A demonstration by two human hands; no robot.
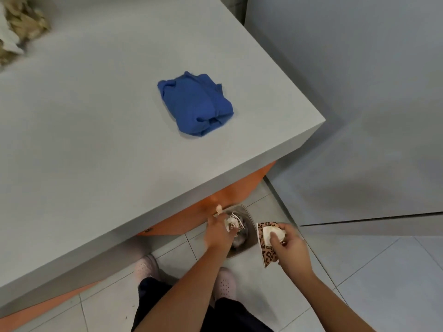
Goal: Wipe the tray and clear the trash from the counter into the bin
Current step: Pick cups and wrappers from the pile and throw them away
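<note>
Both hands over the bin (249, 226), binning step: left hand (217, 232) drops crumpled scraps (232, 223), right hand (291, 245) at three o'clock grips the leopard-print wrapper (268, 252), release next.

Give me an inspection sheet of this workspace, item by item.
Surface: grey counter, mostly bare near the corner.
Job's things: folded blue cloth lies on the counter; small bin on the floor below the counter's edge, trash inside; leopard-print wrapper with crumpled white paper held beside the bin.
Clutter: pile of crumpled paper and pale scraps at the counter's far left edge.
Hands: left hand over the bin with crumpled trash at its fingers; right hand shut on the wrapper.
Cables: nothing seen.
Surroundings: tiled floor, orange cabinet front under the counter, grey wall panels.
</note>
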